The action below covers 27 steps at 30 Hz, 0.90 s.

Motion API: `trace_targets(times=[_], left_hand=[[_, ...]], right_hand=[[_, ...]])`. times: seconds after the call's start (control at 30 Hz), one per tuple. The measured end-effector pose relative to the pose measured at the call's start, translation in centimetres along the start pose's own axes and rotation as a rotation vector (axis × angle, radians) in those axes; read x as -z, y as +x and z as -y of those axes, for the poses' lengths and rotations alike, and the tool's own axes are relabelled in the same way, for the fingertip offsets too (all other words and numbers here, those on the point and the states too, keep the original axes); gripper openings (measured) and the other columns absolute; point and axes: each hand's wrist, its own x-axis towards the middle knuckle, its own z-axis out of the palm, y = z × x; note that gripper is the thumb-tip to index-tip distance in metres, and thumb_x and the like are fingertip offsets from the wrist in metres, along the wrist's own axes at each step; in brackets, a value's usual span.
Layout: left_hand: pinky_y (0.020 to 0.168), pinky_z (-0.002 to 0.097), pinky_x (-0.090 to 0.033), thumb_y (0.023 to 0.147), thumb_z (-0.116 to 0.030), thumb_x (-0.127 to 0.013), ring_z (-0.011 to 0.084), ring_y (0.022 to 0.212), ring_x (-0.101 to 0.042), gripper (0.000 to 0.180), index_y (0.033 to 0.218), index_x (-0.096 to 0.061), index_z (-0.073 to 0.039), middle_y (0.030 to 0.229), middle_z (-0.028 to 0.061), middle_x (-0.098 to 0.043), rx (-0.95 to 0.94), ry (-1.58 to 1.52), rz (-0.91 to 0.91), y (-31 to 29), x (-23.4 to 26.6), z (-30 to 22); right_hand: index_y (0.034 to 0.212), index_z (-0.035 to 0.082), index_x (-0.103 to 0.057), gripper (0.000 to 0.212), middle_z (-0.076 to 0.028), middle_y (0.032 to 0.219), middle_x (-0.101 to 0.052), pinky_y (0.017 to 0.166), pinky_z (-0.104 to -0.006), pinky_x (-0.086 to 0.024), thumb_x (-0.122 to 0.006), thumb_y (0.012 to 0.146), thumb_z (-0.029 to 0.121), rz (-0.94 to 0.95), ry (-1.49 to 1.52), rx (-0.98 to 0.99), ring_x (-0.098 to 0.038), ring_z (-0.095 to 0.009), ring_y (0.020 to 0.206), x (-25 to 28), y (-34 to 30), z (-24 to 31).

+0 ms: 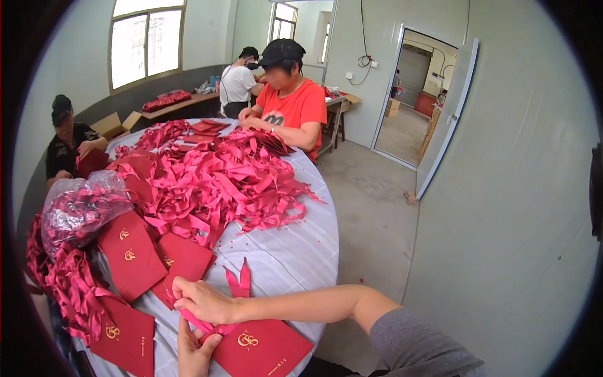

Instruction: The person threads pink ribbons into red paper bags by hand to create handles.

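My right hand reaches across from the right and pinches a pink-red ribbon over a red folded card with a gold emblem at the table's near edge. The ribbon's two ends stick up past my wrist. Just below, my left hand comes up from the lower edge and holds the same ribbon and the card's left corner. More red cards lie to the left of my hands.
A big heap of pink-red ribbon pieces covers the round table. A clear bag of ribbons sits at the left. Three people work on the far side. An open doorway is at the back right.
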Motion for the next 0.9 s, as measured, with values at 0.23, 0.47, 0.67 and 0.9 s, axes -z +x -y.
trace_targets(times=[0.23, 0.47, 0.67, 0.9], left_hand=[[0.087, 0.0318, -0.051, 0.077, 0.014, -0.060, 0.0212, 0.099, -0.062, 0.070, 0.139, -0.029, -0.001, 0.117, 0.0156, -0.059, 0.007, -0.211, -0.099, -0.3, -0.2, 0.0], [0.089, 0.0282, -0.048, 0.079, 0.010, -0.059, 0.0168, 0.096, -0.064, 0.050, 0.126, -0.045, 0.002, 0.105, 0.0131, -0.066, -0.342, -0.113, -0.180, 0.5, 3.0, -7.3], [0.086, 0.0326, -0.048, 0.082, 0.002, -0.062, 0.0207, 0.101, -0.061, 0.053, 0.129, -0.038, 0.001, 0.113, 0.0164, -0.061, -0.551, 0.476, -0.709, -5.4, 9.9, -10.6], [0.099, 0.0408, -0.037, 0.083, -0.002, -0.063, 0.0363, 0.115, -0.048, 0.059, 0.135, -0.037, 0.001, 0.122, 0.0220, -0.050, -0.508, 1.343, -1.197, -6.4, 8.2, -6.7]], right_hand=[[0.098, 0.000, -0.054, 0.022, -0.007, 0.078, -0.062, 0.064, -0.0308, -0.048, -0.064, 0.086, 0.015, 0.139, 0.062, -0.137, -0.060, -0.013, 0.071, 1.0, 1.7, 1.0], [0.103, 0.004, -0.058, 0.015, 0.000, 0.077, -0.061, 0.051, -0.0149, -0.039, -0.054, 0.094, 0.014, -0.478, 0.108, -0.043, -0.050, -0.001, 0.061, 10.2, 3.7, 2.5], [0.101, 0.001, -0.054, 0.010, -0.002, 0.075, -0.059, 0.053, -0.0183, -0.040, -0.049, 0.093, 0.003, -0.226, 0.200, -0.128, -0.048, -0.004, 0.060, 6.1, 2.9, 1.1], [0.101, 0.000, -0.055, 0.010, -0.003, 0.076, -0.059, 0.054, -0.0186, -0.042, -0.050, 0.092, 0.003, -0.171, 0.103, -0.162, -0.052, -0.004, 0.061, 6.3, 2.7, -0.9]])
